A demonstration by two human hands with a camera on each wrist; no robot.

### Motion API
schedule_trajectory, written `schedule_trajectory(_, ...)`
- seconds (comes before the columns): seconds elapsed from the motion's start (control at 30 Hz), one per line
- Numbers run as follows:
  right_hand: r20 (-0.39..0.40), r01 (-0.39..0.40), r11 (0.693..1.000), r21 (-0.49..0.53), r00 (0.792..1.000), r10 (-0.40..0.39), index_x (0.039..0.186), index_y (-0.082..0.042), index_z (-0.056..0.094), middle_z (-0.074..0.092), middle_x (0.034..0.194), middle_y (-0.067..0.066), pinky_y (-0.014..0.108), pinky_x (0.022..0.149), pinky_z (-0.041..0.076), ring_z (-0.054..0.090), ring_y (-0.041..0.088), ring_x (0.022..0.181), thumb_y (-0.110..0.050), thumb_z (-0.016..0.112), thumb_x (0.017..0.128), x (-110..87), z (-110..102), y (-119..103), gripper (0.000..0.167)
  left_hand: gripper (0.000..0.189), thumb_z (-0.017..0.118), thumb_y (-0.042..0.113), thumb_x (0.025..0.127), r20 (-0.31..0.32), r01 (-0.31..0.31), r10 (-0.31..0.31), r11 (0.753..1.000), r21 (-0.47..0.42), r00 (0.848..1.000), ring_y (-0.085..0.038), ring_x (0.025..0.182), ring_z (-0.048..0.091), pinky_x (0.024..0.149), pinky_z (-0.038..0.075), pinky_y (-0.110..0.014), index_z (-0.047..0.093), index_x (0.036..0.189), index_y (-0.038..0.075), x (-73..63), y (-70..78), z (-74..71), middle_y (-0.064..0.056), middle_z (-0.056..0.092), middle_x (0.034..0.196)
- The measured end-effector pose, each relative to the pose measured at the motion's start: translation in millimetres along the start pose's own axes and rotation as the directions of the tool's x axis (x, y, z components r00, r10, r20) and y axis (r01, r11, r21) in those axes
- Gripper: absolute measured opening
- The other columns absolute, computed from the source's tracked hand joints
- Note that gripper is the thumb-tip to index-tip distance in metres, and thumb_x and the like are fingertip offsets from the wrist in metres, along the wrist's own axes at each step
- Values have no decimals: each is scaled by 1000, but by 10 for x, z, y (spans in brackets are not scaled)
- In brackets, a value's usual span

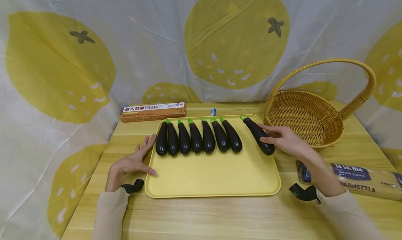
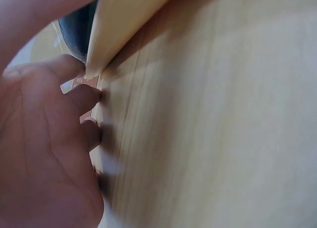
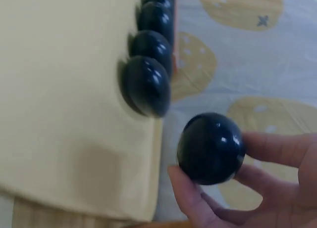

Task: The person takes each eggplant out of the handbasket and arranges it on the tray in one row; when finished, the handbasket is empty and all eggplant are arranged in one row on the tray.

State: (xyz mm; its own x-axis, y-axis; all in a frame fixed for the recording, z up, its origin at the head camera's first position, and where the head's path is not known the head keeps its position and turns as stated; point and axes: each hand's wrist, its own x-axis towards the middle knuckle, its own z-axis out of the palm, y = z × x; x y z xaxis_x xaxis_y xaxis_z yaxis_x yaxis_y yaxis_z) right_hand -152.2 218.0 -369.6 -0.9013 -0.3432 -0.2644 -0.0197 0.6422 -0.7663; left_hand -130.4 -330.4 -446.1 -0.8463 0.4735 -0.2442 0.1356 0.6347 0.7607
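Observation:
My right hand (image 1: 287, 138) pinches a dark purple eggplant (image 1: 253, 130) between thumb and fingers, over the right part of a yellow tray (image 1: 213, 179). In the right wrist view that eggplant (image 3: 210, 149) shows its rounded end, apart from the others, and a shadow falls on the tray. Several more eggplants (image 1: 196, 138) lie side by side on the tray's left and middle, green stems toward the back. At the tray's left edge rests my left hand (image 1: 132, 161), fingers spread and thumb at the rim. Its fingertips (image 2: 91, 134) appear against the wooden table in the left wrist view.
A wicker basket (image 1: 333, 131) with a tall handle stands behind and right of the tray. Packaged spaghetti (image 1: 367, 179) lies at the right, near my right forearm. A pasta box (image 1: 154, 112) and a small blue packet (image 1: 213, 112) sit behind the tray, before a lemon-print cloth (image 1: 150, 51).

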Motion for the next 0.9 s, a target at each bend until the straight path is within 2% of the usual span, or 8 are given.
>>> schedule_trajectory(0.07, 5, -16, 1000, 24, 1000, 16, 162, -18, 37, 50, 149, 29, 42, 83, 55, 61, 34, 105, -35, 63, 103, 139, 85, -21, 66, 140, 95, 26, 72, 2, -4, 4, 1000, -4, 1000, -46, 154, -29, 118, -21, -73, -7, 167, 11, 0, 10, -6, -23, -22, 171)
schedule_trajectory(0.17, 3, -33, 999, 29, 999, 33, 162, -13, 36, 53, 141, 31, 32, 67, 51, 56, 21, 80, -28, 62, 104, 309, 194, -32, 65, 140, 95, 25, 72, 4, -4, 4, 1000, -8, 1000, -46, 155, -29, 119, -21, -73, -7, 167, 11, -2, 23, -11, -22, -21, 171)
schedule_trajectory(0.33, -26, -27, 1000, 8, 999, 27, 160, -8, 38, 59, 134, 33, 29, 61, 46, 52, 17, 64, -22, 61, 103, 490, 333, -7, 63, 141, 96, 23, 71, 8, -3, 4, 1000, -14, 1000, -46, 155, -29, 118, -21, -74, -7, 167, 12, -7, 24, -12, -22, -21, 171)
schedule_trajectory(0.47, -62, -24, 998, -55, 998, 20, 159, -8, 41, 63, 122, 26, 28, 61, 42, 47, 14, 63, -23, 61, 103, 573, 414, 35, 62, 140, 95, 24, 72, 6, -3, 3, 1000, -16, 1000, -46, 154, -30, 118, -21, -74, -7, 167, 11, -2, 18, -4, -23, -21, 171)
schedule_trajectory(0.53, -73, -23, 996, -82, 997, 17, 159, -8, 41, 63, 109, 19, 27, 59, 39, 43, 13, 60, -23, 61, 103, 597, 440, 46, 62, 140, 95, 25, 72, 3, 1, -1, 1000, -14, 1000, -46, 154, -30, 118, -21, -74, -7, 167, 11, -1, 13, -1, -23, -22, 171)
schedule_trajectory(0.7, -62, -2, 994, -105, 998, -4, 160, -7, 38, 47, 76, 2, 25, 53, 30, 31, 11, 52, -22, 60, 104, 623, 461, 41, 62, 140, 95, 26, 73, -2, 11, -11, 1000, -9, 1000, -44, 154, -32, 118, -22, -73, -8, 167, 13, 2, 2, 0, -20, -23, 171)
schedule_trajectory(0.8, -55, 2, 994, -108, 998, -8, 160, -7, 37, 43, 73, -1, 24, 53, 28, 29, 10, 52, -21, 59, 104, 622, 461, 38, 62, 139, 95, 26, 73, -1, 10, -10, 1000, -8, 1000, -43, 154, -32, 118, -23, -72, -8, 167, 13, 2, 3, -1, -19, -23, 171)
schedule_trajectory(0.9, -52, 0, 995, -100, 999, -5, 160, -7, 37, 47, 78, 2, 25, 54, 31, 31, 11, 53, -22, 60, 104, 617, 466, 37, 62, 140, 95, 25, 73, 0, 5, -5, 1000, -11, 1000, -44, 154, -32, 118, -23, -73, -8, 167, 13, 2, 2, 0, -20, -23, 171)
